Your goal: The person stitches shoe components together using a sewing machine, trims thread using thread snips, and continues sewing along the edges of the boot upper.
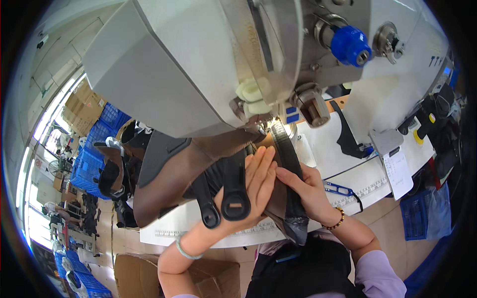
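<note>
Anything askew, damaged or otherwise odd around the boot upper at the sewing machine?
Nothing stands out. The left hand lies flat on the brown boot upper under the sewing machine, and the right hand pinches its black edge strip. No tears show.

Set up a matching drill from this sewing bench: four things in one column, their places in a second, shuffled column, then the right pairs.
Things:
1. Left hand
2. Right hand
3. Blue knob
4. Cardboard box

Places:
A. High on the machine, upper right
B. On the floor, lower left, below the table edge
C. Flat on the brown boot piece, by the black straps
D. On the black ribbed strip, at the boot piece's right edge

Pairs: 1-C, 2-D, 3-A, 4-B
</note>
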A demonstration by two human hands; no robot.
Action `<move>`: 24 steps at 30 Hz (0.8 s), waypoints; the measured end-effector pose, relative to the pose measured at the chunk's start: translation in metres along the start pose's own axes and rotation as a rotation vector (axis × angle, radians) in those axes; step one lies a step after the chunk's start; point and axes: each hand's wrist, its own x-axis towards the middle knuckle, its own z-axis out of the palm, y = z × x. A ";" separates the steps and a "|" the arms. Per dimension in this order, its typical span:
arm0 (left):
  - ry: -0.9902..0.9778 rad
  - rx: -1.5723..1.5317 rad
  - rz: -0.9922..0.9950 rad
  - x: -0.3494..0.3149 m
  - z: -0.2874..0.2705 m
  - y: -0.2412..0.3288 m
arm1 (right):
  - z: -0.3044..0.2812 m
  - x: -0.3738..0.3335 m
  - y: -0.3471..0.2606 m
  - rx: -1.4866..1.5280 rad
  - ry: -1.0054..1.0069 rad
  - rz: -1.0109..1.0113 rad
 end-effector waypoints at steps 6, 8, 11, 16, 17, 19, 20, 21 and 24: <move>0.032 0.048 -0.008 0.002 0.007 0.000 | -0.010 0.003 0.003 -0.099 -0.034 0.039; 0.035 0.065 -0.012 0.003 0.009 -0.001 | -0.006 0.005 0.004 -0.072 -0.024 0.014; 0.058 0.063 -0.023 0.005 0.008 -0.002 | -0.008 0.009 0.003 -0.065 -0.034 -0.023; 0.077 -0.028 -0.066 0.005 0.008 -0.006 | -0.012 0.015 0.002 -0.091 -0.072 -0.001; 0.085 -0.025 -0.065 0.005 0.010 -0.008 | -0.011 0.016 0.005 -0.119 -0.064 -0.028; 0.083 0.004 -0.051 0.001 0.016 -0.010 | -0.009 0.016 0.008 -0.151 -0.060 -0.059; 0.106 -0.052 -0.056 -0.001 0.017 -0.011 | -0.008 0.016 0.009 -0.192 -0.050 -0.106; 0.112 -0.049 -0.056 -0.003 0.019 -0.011 | -0.007 0.016 0.011 -0.232 -0.041 -0.153; 0.127 -0.041 -0.036 -0.004 0.019 -0.015 | -0.008 0.018 0.016 -0.234 -0.039 -0.173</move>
